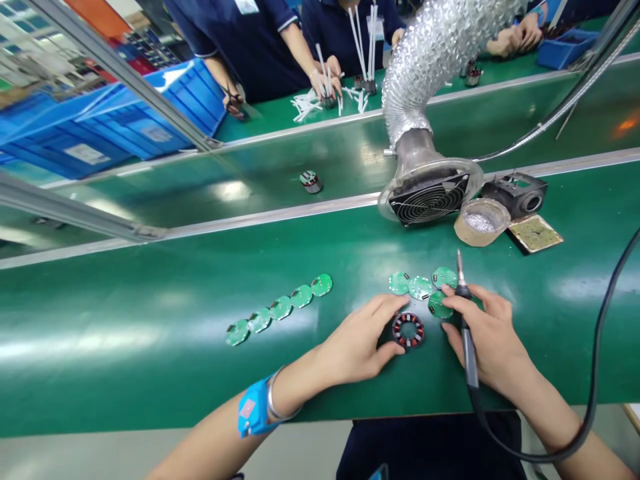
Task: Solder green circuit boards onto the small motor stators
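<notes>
My left hand lies on the green bench, its thumb and fingers apart around a small ring-shaped motor stator with copper-red windings. The thumb tip is at the stator's edge; the fingers are just above it. In my right hand is a soldering iron, its bare tip pointing up and away from me. Fingertips of that same hand touch a round green circuit board. Further round boards lie close by, among them one left of centre and one beyond my fingers.
A row of several round boards lies to the left. Beyond my right hand stand a fume extractor, a solder cup, an iron holder and a sponge tray. Another stator sits on the central channel. Co-workers work opposite.
</notes>
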Demonstrator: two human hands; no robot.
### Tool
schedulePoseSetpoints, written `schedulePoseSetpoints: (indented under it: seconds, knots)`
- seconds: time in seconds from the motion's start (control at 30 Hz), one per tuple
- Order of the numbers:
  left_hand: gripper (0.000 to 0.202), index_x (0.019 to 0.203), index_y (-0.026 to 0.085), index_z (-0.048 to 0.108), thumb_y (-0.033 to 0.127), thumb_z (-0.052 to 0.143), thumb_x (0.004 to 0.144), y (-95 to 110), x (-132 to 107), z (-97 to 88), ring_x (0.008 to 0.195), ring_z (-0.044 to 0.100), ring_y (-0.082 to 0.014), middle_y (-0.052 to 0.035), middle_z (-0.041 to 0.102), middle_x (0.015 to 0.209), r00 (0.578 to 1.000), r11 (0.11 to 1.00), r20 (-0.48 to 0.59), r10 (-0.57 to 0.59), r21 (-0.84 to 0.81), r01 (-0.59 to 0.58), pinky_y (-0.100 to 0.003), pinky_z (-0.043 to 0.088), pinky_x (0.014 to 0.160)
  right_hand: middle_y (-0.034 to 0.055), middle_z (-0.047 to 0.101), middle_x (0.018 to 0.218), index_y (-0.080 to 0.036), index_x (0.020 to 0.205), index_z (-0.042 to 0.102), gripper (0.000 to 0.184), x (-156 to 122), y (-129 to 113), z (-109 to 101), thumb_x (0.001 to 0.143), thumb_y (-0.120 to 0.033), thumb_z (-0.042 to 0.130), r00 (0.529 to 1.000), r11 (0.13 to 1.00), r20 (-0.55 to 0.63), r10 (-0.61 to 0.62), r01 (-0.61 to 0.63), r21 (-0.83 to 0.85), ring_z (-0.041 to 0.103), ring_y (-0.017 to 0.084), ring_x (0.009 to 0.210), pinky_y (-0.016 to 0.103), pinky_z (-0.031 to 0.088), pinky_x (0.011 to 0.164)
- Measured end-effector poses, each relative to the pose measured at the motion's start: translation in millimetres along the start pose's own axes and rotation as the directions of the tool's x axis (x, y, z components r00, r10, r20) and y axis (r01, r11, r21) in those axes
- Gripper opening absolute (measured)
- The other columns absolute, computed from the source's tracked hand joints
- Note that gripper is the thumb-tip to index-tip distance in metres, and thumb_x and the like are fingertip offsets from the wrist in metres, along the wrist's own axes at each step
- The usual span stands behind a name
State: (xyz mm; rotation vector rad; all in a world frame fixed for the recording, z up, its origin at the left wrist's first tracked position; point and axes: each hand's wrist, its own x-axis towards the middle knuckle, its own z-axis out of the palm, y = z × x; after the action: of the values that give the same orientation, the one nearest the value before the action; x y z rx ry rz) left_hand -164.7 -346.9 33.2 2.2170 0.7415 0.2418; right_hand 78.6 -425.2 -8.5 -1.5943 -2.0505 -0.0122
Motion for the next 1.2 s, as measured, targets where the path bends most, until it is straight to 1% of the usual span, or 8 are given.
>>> schedulePoseSetpoints:
  seconds: [0.13, 0.23, 0.43, 0.6, 0.73, 0.87, 1.0, 1.2]
  knots:
    - [0.069, 0.134, 0.022, 0.044, 0.032, 0.078, 0.074, 6, -2, 2.4, 0.077, 0.059, -0.0172, -0.0086, 0.058, 0.112, 0.972, 0.974, -0.065, -0.224, 0.007, 0.225, -0.038, 0.054, 0.076, 0.0111, 0.067, 0.118, -0.022, 0.116, 0.054, 0.031, 5, 6, 3, 0.086, -0.018, 0.057, 0.998, 0.999, 0.043, -0.050, 0.049, 0.009, 0.054, 0.032, 0.113, 0.052, 0.043, 0.088]
    - [0.066, 0.130, 0.024, 0.048, 0.031, 0.080, 0.072, 9, -3, -0.3, 0.078, 0.060, -0.0167, -0.0061, 0.058, 0.108, 0.958, 0.960, -0.070, -0.279, -0.042, 0.276, -0.037, 0.054, 0.079, 0.0114, 0.066, 0.117, -0.022, 0.114, 0.055, 0.030, 6, 9, -8, 0.085, -0.019, 0.059, 0.999, 0.996, 0.001, -0.033, 0.033, 0.086, 0.058, 0.031, 0.108, 0.052, 0.047, 0.087]
    - [0.062, 0.133, 0.024, 0.044, 0.018, 0.072, 0.078, 12, -3, 12.7, 0.093, 0.062, -0.0203, -0.0069, 0.062, 0.113, 0.976, 0.970, -0.121, -0.180, -0.184, 0.156, -0.045, 0.046, 0.097, 0.0078, 0.064, 0.122, -0.024, 0.127, 0.047, 0.042, 19, -5, -42, 0.087, -0.015, 0.057, 0.977, 0.900, 0.114, -0.180, 0.117, 0.420, 0.062, 0.022, 0.112, 0.037, 0.055, 0.090]
    - [0.064, 0.135, 0.021, 0.038, 0.015, 0.067, 0.079, 11, -3, 18.2, 0.081, 0.064, -0.0164, -0.0093, 0.061, 0.121, 0.975, 0.943, -0.091, -0.204, -0.284, 0.171, -0.040, 0.052, 0.087, 0.0048, 0.065, 0.112, -0.027, 0.131, 0.047, 0.051, 43, -18, -52, 0.084, -0.005, 0.046, 0.840, 0.867, 0.386, -0.382, 0.181, 0.464, 0.062, 0.019, 0.104, 0.035, 0.056, 0.086]
    - [0.050, 0.129, 0.019, 0.040, 0.019, 0.061, 0.083, 18, -5, 9.1, 0.085, 0.066, -0.0198, -0.0085, 0.065, 0.112, 0.968, 0.938, -0.034, -0.249, -0.257, 0.232, -0.039, 0.053, 0.082, 0.0076, 0.062, 0.122, -0.025, 0.131, 0.045, 0.051, 41, -23, -43, 0.083, -0.008, 0.048, 0.907, 0.884, 0.260, -0.332, 0.204, 0.420, 0.059, 0.023, 0.112, 0.041, 0.053, 0.094]
    - [0.033, 0.119, 0.019, 0.045, 0.027, 0.056, 0.089, 19, -5, 7.2, 0.090, 0.065, -0.0214, -0.0061, 0.067, 0.098, 0.959, 0.928, -0.025, -0.283, -0.259, 0.267, -0.035, 0.052, 0.078, 0.0080, 0.065, 0.102, -0.021, 0.127, 0.048, 0.046, 25, -25, -27, 0.085, -0.027, 0.065, 0.980, 0.944, 0.094, -0.177, 0.142, 0.299, 0.062, 0.022, 0.087, 0.035, 0.056, 0.075]
    - [0.021, 0.110, 0.019, 0.048, 0.023, 0.053, 0.090, 12, -3, 15.1, 0.078, 0.062, -0.0166, -0.0022, 0.065, 0.087, 0.951, 0.918, -0.065, -0.302, -0.288, 0.272, -0.028, 0.048, 0.068, 0.0066, 0.065, 0.100, -0.021, 0.128, 0.046, 0.040, 27, -26, -26, 0.089, -0.017, 0.056, 0.963, 0.920, 0.172, -0.209, 0.134, 0.369, 0.059, 0.019, 0.083, 0.030, 0.053, 0.072]
    - [0.016, 0.102, 0.017, 0.052, 0.010, 0.047, 0.089, 6, 0, 27.1, 0.080, 0.059, -0.0162, -0.0043, 0.063, 0.090, 0.964, 0.975, -0.198, -0.176, -0.166, 0.144, -0.030, 0.048, 0.074, 0.0057, 0.060, 0.098, -0.024, 0.126, 0.047, 0.040, 48, -24, -41, 0.089, -0.010, 0.047, 0.871, 0.901, 0.412, -0.267, 0.075, 0.426, 0.059, 0.019, 0.089, 0.032, 0.052, 0.077]
